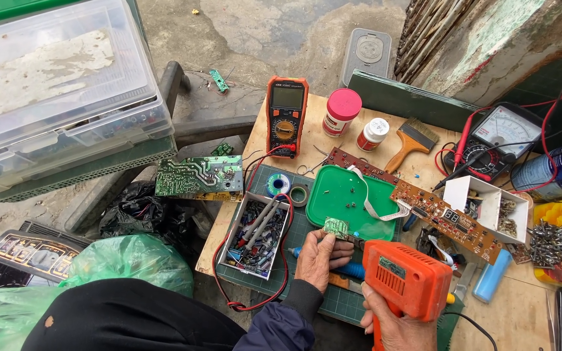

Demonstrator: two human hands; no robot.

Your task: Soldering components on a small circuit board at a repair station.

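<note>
My left hand (320, 257) pinches a small green circuit board (337, 227) between thumb and fingers, just over the near edge of a green plastic lid (343, 192). My right hand (395, 322) grips the handle of an orange soldering gun (406, 278), held close to the right of the left hand. A blue pen-like tool (354, 270) lies under the hands on the green cutting mat (343, 302).
A box of small parts with probes (257, 234), an orange digital multimeter (287, 114), a brown long circuit board (447, 220), an analog meter (502, 136), a brush (411, 143), jars, solder rolls, a tray of screws (551, 244) and a green board (200, 177) crowd the wooden table.
</note>
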